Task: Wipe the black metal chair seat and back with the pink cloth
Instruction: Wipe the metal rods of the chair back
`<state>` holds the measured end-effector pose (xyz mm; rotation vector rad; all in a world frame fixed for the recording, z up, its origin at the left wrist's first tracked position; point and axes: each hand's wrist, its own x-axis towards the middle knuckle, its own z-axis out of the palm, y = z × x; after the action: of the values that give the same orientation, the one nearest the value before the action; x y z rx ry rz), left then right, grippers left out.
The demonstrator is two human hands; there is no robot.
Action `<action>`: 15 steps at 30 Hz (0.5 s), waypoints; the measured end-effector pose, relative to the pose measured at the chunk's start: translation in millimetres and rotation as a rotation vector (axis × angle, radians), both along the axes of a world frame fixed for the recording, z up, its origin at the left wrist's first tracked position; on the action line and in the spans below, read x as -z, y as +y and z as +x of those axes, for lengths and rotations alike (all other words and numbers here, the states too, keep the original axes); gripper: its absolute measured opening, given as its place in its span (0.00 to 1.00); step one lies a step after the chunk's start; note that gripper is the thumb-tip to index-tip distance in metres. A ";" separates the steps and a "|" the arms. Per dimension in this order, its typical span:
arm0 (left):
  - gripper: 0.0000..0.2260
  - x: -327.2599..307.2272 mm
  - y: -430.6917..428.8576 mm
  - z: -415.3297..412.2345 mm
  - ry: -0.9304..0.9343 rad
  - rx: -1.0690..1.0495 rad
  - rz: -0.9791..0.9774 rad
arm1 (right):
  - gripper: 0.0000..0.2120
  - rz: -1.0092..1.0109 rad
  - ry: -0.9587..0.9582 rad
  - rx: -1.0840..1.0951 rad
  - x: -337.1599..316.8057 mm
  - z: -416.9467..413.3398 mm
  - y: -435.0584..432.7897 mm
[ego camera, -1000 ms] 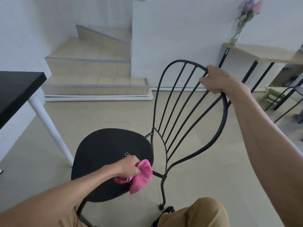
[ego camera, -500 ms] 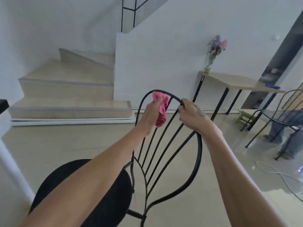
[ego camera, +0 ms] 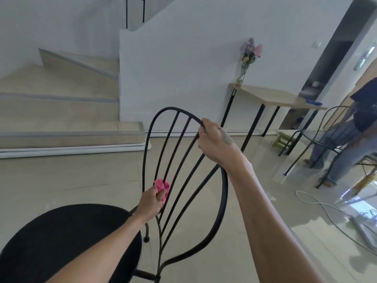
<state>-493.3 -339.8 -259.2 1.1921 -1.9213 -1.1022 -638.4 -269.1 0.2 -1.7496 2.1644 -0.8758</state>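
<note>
Pink cloth bunched inside left-hand fingers.

- I see a round black chair seat, matt.
- thin black metal backrest frame, smooth.
- crumpled pink cloth, soft.
- beige floor tiles, glossy.

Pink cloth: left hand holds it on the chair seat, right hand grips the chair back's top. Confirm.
Wrong place: the head view shows the left hand holding the pink cloth on the bars of the chair back, not the seat. The right hand does grip its top.
</note>
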 end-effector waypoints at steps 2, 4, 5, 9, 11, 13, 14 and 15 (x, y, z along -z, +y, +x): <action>0.07 20.4 1.3 6.7 -0.197 0.002 0.031 | 0.09 0.005 -0.043 -0.001 0.1 1.4 2.2; 0.07 23.8 -3.6 10.2 -0.359 0.033 0.062 | 0.10 0.010 -0.032 0.004 -1.1 1.4 3.4; 0.07 17.2 -7.9 9.7 -0.420 0.059 0.102 | 0.11 0.008 -0.011 0.007 -1.8 0.0 3.5; 0.10 -44.9 -8.5 18.3 -0.425 0.096 0.200 | 0.12 -0.001 0.025 0.015 -4.7 2.6 6.7; 0.13 -81.9 -1.7 24.2 -0.197 0.046 0.147 | 0.12 -0.010 0.025 0.031 -6.6 3.8 9.6; 0.17 -123.1 13.6 24.4 0.086 0.097 0.186 | 0.14 -0.024 0.040 0.047 -9.2 7.9 12.2; 0.18 -146.0 21.1 20.3 0.183 0.173 0.191 | 0.14 -0.036 0.050 0.058 -10.2 9.4 13.4; 0.21 -167.5 26.3 12.8 0.238 0.257 0.178 | 0.15 -0.054 0.049 0.069 -11.2 9.2 13.6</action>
<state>-480.5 -313.5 -91.6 0.8715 -1.8548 -1.5058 -629.3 -255.4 11.5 -1.7483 2.2652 -0.9257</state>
